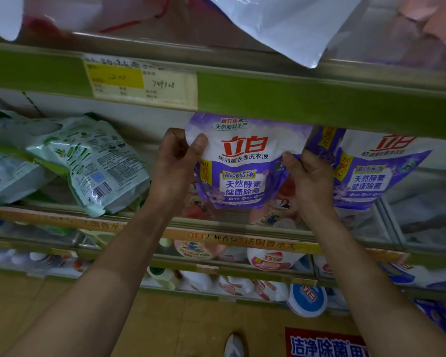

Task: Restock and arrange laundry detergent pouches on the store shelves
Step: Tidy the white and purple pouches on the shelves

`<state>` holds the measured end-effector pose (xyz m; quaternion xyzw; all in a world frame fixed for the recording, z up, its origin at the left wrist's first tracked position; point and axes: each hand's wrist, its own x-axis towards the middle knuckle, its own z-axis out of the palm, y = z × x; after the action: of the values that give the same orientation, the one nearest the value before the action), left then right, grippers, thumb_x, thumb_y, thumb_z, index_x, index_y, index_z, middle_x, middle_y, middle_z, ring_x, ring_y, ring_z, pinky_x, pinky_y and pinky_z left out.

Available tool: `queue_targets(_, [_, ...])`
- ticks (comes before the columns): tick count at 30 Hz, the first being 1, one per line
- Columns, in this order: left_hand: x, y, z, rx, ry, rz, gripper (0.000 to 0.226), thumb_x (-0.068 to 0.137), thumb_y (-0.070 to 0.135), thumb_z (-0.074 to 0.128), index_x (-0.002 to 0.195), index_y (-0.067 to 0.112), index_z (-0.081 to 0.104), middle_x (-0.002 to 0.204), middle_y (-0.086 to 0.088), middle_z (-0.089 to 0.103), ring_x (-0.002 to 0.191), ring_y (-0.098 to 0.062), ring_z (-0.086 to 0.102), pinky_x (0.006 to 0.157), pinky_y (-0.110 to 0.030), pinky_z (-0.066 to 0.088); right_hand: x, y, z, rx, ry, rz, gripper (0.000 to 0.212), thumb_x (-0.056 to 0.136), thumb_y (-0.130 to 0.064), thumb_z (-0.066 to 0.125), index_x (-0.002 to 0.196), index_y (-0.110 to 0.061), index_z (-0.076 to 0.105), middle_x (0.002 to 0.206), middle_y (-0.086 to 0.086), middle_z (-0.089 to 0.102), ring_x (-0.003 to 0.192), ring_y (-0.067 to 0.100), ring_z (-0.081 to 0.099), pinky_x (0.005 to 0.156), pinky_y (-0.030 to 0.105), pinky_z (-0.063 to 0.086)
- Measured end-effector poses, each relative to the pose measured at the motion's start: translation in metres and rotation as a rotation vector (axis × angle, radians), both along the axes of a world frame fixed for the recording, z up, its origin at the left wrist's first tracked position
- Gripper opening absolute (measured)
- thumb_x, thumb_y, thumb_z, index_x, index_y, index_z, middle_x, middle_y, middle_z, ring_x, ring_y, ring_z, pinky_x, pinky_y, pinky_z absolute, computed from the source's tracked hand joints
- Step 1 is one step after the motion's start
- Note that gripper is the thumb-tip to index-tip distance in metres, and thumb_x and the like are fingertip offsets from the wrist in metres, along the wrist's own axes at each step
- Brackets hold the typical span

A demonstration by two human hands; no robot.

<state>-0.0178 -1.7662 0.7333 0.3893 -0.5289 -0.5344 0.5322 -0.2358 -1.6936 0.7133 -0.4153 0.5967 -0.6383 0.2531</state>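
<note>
Your left hand (177, 161) and your right hand (310, 176) pinch the side edges of the purple Liby detergent pouch (245, 161), upright between them, with another purple pouch (376, 171) just beside your right hand.

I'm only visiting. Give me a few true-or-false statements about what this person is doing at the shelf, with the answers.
1. The left hand and the right hand both grip the purple pouch. True.
2. The green pouches stand upright. False: they lie tipped over.
3. A second purple pouch sits right of the held one. True.
4. The price label hangs below the held pouch. False: it is on the green shelf edge above it.
</note>
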Motion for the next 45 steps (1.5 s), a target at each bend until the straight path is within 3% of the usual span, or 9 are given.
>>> queue_targets(6, [-0.002,0.003,0.006,-0.039,-0.013,0.122,0.026,0.094,0.007,0.069,0.078,0.012,0.049,0.074,-0.006,0.057,0.061,-0.001,0.060,0.059,-0.017,0.050,0.001,0.006,0.000,-0.017,0.069,-0.007,0.024,0.100,-0.008,0.057,0.094,-0.029,0.069,0.084,-0.024,0.074,0.081,-0.001,0.066,0.074,0.016,0.052])
queue_targets(11, [0.008,0.002,-0.007,-0.075,-0.118,0.012,0.012,0.099,0.012,0.063,0.095,0.003,0.057,0.090,-0.009,0.069,0.082,-0.009,0.067,0.071,-0.022,0.054,0.002,0.006,-0.005,-0.005,0.120,-0.044,0.026,0.102,-0.012,0.055,0.089,-0.031,0.067,0.085,-0.017,0.073,0.084,0.003,0.066,0.073,0.020,0.052])
queue_targets(16, [0.023,0.004,-0.024,-0.040,-0.217,-0.099,0.031,0.096,0.020,0.069,0.119,0.001,0.061,0.111,-0.019,0.071,0.104,-0.024,0.070,0.087,-0.038,0.058,0.004,0.013,-0.016,0.028,0.136,-0.066,0.017,0.101,-0.011,0.055,0.098,-0.022,0.068,0.097,-0.014,0.073,0.093,0.004,0.068,0.076,0.017,0.052])
queue_targets(22, [0.015,0.000,-0.016,-0.007,-0.257,0.018,0.026,0.090,0.015,0.075,0.096,0.000,0.056,0.081,-0.001,0.065,0.068,0.001,0.061,0.061,-0.015,0.050,0.004,0.017,-0.030,0.087,0.148,-0.093,0.016,0.102,-0.012,0.054,0.107,-0.019,0.067,0.113,0.009,0.070,0.101,0.014,0.067,0.067,0.018,0.055])
queue_targets(28, [0.006,-0.004,-0.010,-0.040,-0.326,0.133,0.030,0.088,0.018,0.078,0.084,0.004,0.052,0.066,0.002,0.053,0.049,0.006,0.050,0.050,-0.008,0.039,0.000,0.008,-0.024,0.160,0.230,-0.161,0.019,0.099,-0.012,0.055,0.099,-0.024,0.069,0.101,-0.005,0.074,0.096,0.011,0.068,0.077,0.026,0.051])
queue_targets(33, [0.010,-0.006,-0.019,-0.039,-0.333,0.081,0.027,0.092,0.022,0.075,0.097,0.001,0.060,0.080,0.003,0.068,0.067,0.006,0.062,0.059,-0.009,0.046,0.005,0.008,-0.026,0.182,0.253,-0.193,0.020,0.100,-0.013,0.053,0.110,-0.019,0.069,0.111,-0.003,0.073,0.104,0.011,0.066,0.083,0.026,0.054])
queue_targets(38, [0.021,-0.003,-0.047,0.011,-0.424,-0.021,0.021,0.094,0.025,0.072,0.109,0.012,0.066,0.096,0.009,0.074,0.084,0.002,0.068,0.069,-0.011,0.050,0.011,0.013,-0.038,0.234,0.255,-0.172,0.023,0.098,-0.018,0.052,0.112,-0.029,0.066,0.108,-0.010,0.071,0.104,0.011,0.067,0.087,0.041,0.057])
queue_targets(41, [0.022,0.007,-0.060,0.073,-0.428,-0.129,0.030,0.093,0.026,0.072,0.119,0.018,0.061,0.105,0.006,0.072,0.094,-0.001,0.068,0.073,-0.016,0.052,0.015,0.020,-0.048,0.336,0.251,-0.098,0.025,0.097,-0.007,0.052,0.118,-0.018,0.059,0.103,-0.014,0.069,0.098,0.002,0.067,0.085,0.029,0.055])
queue_targets(45, [0.018,0.017,-0.068,0.043,-0.460,-0.206,0.041,0.089,0.019,0.075,0.121,0.027,0.052,0.114,0.013,0.063,0.092,0.019,0.060,0.067,-0.003,0.047,0.020,0.025,-0.056,0.537,0.306,0.039,0.046,0.086,0.000,0.064,0.126,-0.015,0.047,0.114,0.007,0.064,0.079,-0.002,0.067,0.063,0.007,0.048])
